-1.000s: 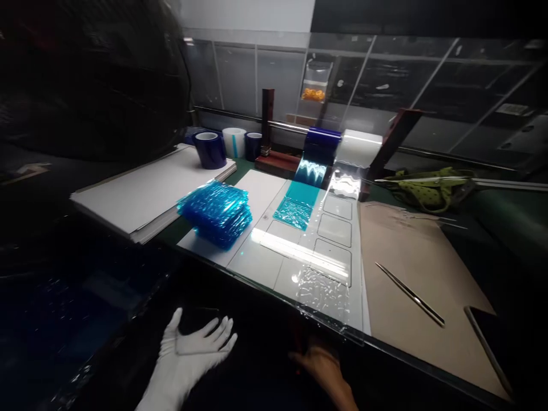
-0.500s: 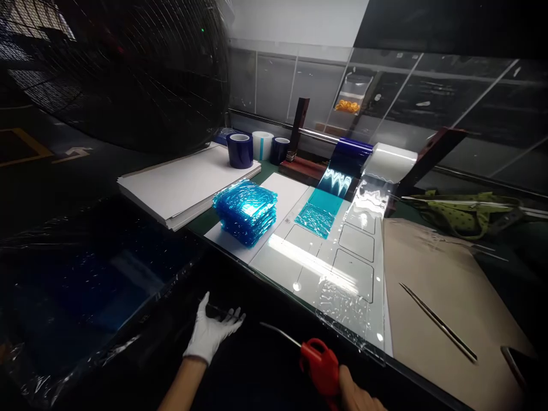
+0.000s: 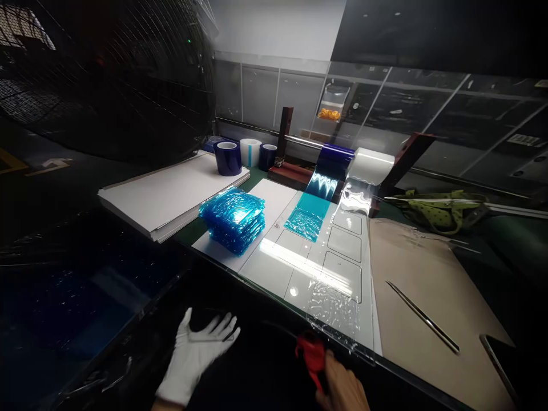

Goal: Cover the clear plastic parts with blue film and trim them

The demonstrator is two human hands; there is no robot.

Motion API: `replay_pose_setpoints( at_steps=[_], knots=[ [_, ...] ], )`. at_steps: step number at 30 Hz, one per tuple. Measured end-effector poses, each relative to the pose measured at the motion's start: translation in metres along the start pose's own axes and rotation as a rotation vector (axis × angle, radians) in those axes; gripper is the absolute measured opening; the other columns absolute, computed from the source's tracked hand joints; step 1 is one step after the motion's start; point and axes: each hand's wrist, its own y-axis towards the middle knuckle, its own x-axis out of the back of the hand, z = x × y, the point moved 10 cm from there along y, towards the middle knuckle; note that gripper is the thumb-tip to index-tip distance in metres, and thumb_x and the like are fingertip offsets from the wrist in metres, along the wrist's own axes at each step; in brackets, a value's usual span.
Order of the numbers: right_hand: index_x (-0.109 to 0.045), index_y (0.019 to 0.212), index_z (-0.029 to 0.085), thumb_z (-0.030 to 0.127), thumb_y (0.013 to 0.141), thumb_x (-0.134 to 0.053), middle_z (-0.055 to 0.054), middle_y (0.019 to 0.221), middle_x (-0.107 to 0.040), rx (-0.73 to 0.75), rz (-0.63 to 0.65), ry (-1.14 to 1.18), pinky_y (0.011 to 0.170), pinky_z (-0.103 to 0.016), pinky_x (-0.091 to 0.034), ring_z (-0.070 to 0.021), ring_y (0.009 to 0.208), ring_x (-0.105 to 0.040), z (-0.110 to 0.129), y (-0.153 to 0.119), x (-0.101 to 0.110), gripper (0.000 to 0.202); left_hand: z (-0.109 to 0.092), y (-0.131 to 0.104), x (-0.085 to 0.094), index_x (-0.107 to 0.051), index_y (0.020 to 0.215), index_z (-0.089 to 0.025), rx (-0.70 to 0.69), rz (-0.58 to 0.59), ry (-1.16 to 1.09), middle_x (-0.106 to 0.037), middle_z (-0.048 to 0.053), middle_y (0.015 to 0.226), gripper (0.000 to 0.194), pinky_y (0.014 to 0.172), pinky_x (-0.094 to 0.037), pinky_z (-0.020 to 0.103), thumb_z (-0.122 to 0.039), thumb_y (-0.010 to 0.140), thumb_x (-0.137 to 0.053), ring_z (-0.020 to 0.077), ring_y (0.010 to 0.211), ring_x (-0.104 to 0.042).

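The fingers [image 3: 223, 329] of the gloved left hand [image 3: 191, 355] were spread with the thumb apart; whether they held something clear could not be told. The bare right hand [image 3: 343, 385] gripped a red blow gun [image 3: 314, 355] in front of the table [image 3: 257, 175]. A large fan [image 3: 141, 80] filled the upper left. Smaller in turn were the stack of white sheets [image 3: 166, 193], the brown paper [image 3: 406, 257] at right, the pile of blue film pieces [image 3: 235, 214], and a slim metal tool [image 3: 422, 315] lying on the paper.

There is room to pass over the surface [image 3: 185, 234]'s front edge, right of the film stack [image 3: 234, 220]; the roll stand [image 3: 293, 173] bars the back.
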Motion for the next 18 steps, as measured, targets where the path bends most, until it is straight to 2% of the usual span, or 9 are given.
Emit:
replay_pose_setpoints(
  at_steps=[2,4,6,8,10,14,16,18],
  knots=[
    [-0.062,0.114,0.018,0.014,0.075,-0.056,-0.013,0.122,-0.063,0.021,0.062,0.040,0.093,-0.036,-0.043,-0.0288,0.113,-0.058,0.005,0.015,-0.010,0.040,0.007,-0.023,-0.019,-0.031,0.140,-0.014,0.062,0.157,0.066,-0.049,0.021,0.130,0.091,0.094,-0.040,0.062,-0.051,0.066,-0.069,0.0373,0.115,-0.051],
    [-0.067,0.104,0.017,0.019,0.076,-0.059,-0.012,0.112,-0.068,0.041,0.093,0.078,0.093,-0.032,-0.043,-0.0264,0.109,-0.061,0.018,0.024,-0.013,0.029,0.024,-0.049,-0.042,-0.024,0.143,-0.014,0.176,0.334,0.142,-0.049,0.021,0.131,0.105,0.094,-0.039,0.062,-0.056,0.060,-0.071,0.0379,0.112,-0.053],
    [-0.065,0.107,0.017,0.027,0.072,-0.067,-0.011,0.114,-0.067,0.055,0.092,0.111,0.092,-0.031,-0.045,-0.0270,0.109,-0.061,0.032,0.024,-0.004,0.036,0.044,-0.072,-0.062,-0.017,0.145,-0.013,0.273,0.462,0.204,-0.050,0.021,0.130,0.118,0.093,-0.039,0.061,-0.061,0.053,-0.073,0.0379,0.110,-0.053],
    [-0.059,0.120,0.018,0.032,0.065,-0.074,-0.011,0.122,-0.063,0.086,0.041,0.171,0.091,-0.034,-0.047,-0.0291,0.112,-0.059,0.044,0.014,0.021,0.058,0.064,-0.086,-0.080,-0.018,0.145,-0.011,0.333,0.549,0.267,-0.050,0.022,0.129,0.124,0.090,-0.041,0.059,-0.065,0.049,-0.074,0.0377,0.108,-0.053],
    [-0.049,0.132,0.019,0.035,0.066,-0.072,-0.012,0.130,-0.059,0.181,-0.083,0.226,0.092,-0.036,-0.048,-0.0298,0.116,-0.057,0.053,-0.004,0.059,0.072,0.083,-0.093,-0.095,-0.024,0.142,-0.010,0.377,0.621,0.333,-0.050,0.022,0.129,0.120,0.088,-0.042,0.057,-0.067,0.049,-0.073,0.0378,0.108,-0.052],
    [-0.032,0.144,0.015,0.048,0.074,-0.065,-0.015,0.139,-0.050,0.512,-0.511,0.126,0.100,-0.042,-0.044,-0.0318,0.125,-0.048,0.076,-0.054,0.142,0.084,0.121,-0.095,-0.119,-0.035,0.137,-0.007,0.469,0.705,0.434,-0.050,0.022,0.128,0.110,0.085,-0.045,0.055,-0.064,0.051,-0.074,0.0380,0.107,-0.052],
    [-0.018,0.149,0.016,0.041,0.081,-0.059,-0.013,0.144,-0.043,0.605,-0.675,0.021,0.105,-0.047,-0.039,-0.0307,0.131,-0.042,0.086,-0.069,0.164,0.083,0.139,-0.093,-0.129,-0.036,0.137,-0.006,0.505,0.697,0.466,-0.048,0.023,0.130,0.107,0.084,-0.045,0.053,-0.062,0.054,-0.073,0.0378,0.107,-0.052],
    [-0.009,0.151,0.016,0.030,0.086,-0.051,-0.011,0.146,-0.040,0.662,-0.730,-0.063,0.107,-0.049,-0.035,-0.0284,0.133,-0.039,0.095,-0.071,0.172,0.078,0.155,-0.090,-0.138,-0.035,0.138,-0.007,0.540,0.684,0.486,-0.044,0.023,0.135,0.105,0.083,-0.046,0.051,-0.060,0.055,-0.073,0.0380,0.108,-0.053]
  ],
)
